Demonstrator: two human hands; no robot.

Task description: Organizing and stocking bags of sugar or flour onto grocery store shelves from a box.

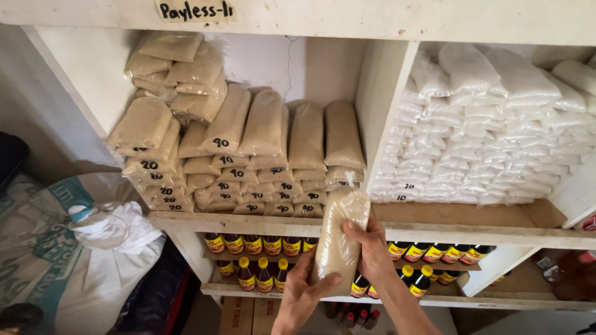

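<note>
Both hands grip tan packet; left hand, right hand.

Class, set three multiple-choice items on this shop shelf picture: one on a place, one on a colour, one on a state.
1. Where are the white bags stacked?
A left compartment
B right compartment
C floor

2. What colour are the bottle caps on the lower shelf?
A yellow
B blue
C green

3. How is the brown bag held?
A by both hands
B by one hand
C lying unheld

Answers: B, they fill the right compartment; A, the caps show yellow; A, the left hand and right hand both grip it.
</note>
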